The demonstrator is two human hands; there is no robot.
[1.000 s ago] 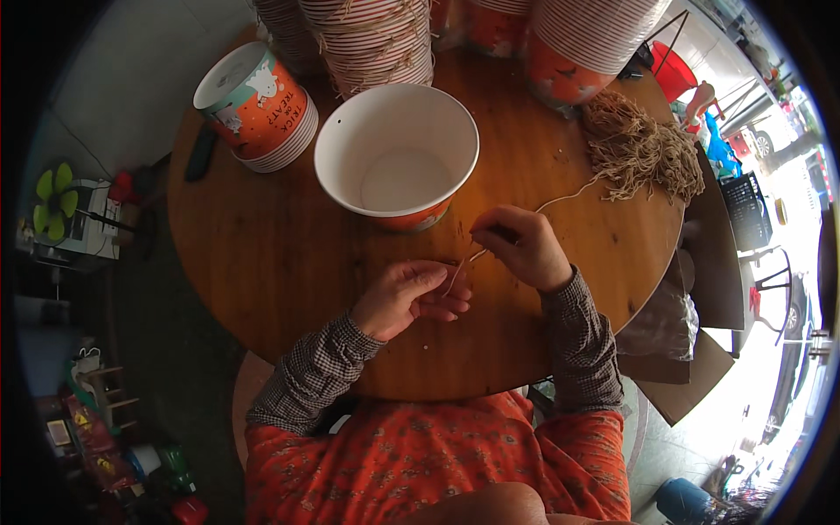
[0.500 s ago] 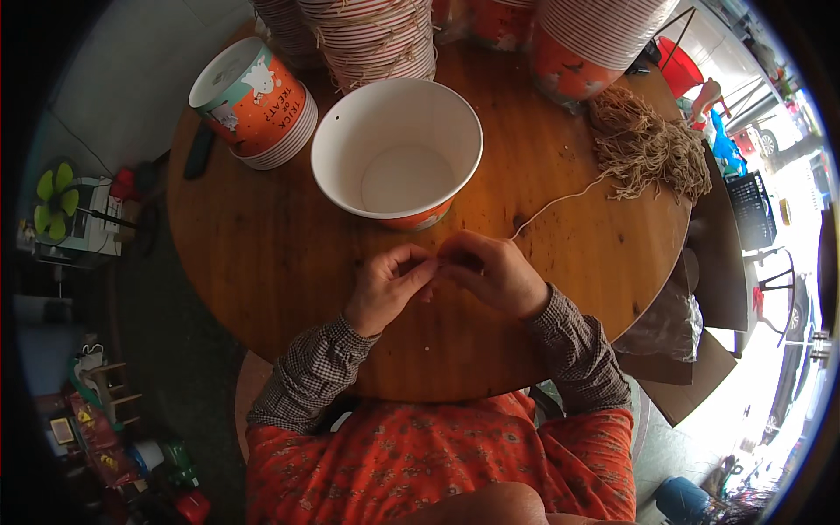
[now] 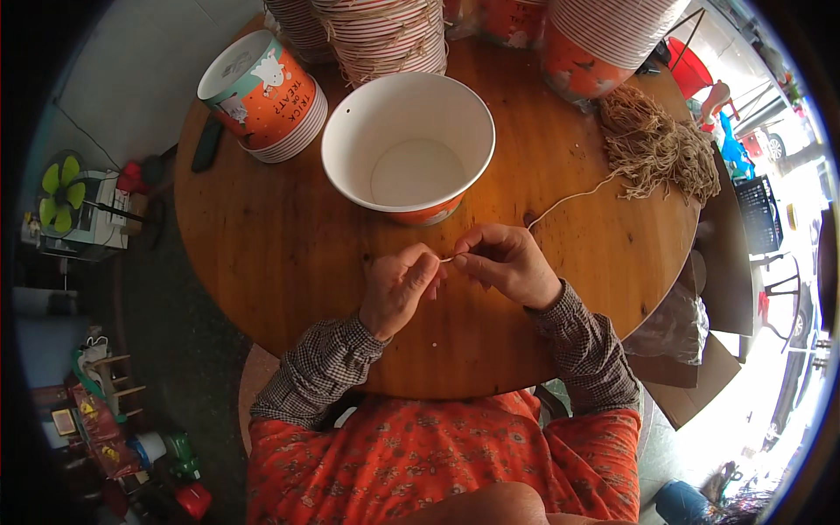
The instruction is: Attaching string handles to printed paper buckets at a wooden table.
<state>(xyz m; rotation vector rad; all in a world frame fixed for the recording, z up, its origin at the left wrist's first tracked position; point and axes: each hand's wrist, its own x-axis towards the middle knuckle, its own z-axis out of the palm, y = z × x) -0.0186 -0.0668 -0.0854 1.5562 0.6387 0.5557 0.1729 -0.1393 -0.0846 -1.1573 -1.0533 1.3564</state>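
Overhead view of a round wooden table [image 3: 262, 254] at which a seated person in an orange patterned garment with checked cuffs works a length of pale twine [image 3: 569, 197]. The left hand [image 3: 398, 289] and right hand [image 3: 507, 262] meet just in front of the table's centre, toward the near edge, fingertips almost touching. Each hand is closed in a narrow pinch on the twine: the left thumb and forefinger grip its free end, and the right thumb and forefinger grip it just beside them, so that only a short span shows between the two hands. From the right hand the twine runs in a shallow curve across the bare wood toward the far right edge, where it joins a loose tangled bundle of twine pieces [image 3: 656, 149]. A large white paper bucket [image 3: 407, 144] with an orange outer wall stands upright and open just beyond the hands, near the table's centre; a small hole shows in its wall near the rim on the left side. At the far left edge a stack of nested buckets [image 3: 262, 96] lies tilted, with its orange printed side showing. Along the far edge stand taller stacks of buckets [image 3: 385, 35], one of them bound with twine, and another stack [image 3: 604, 44] toward the far right. A small dark object [image 3: 207, 144] rests at the left edge beside the tilted stack.
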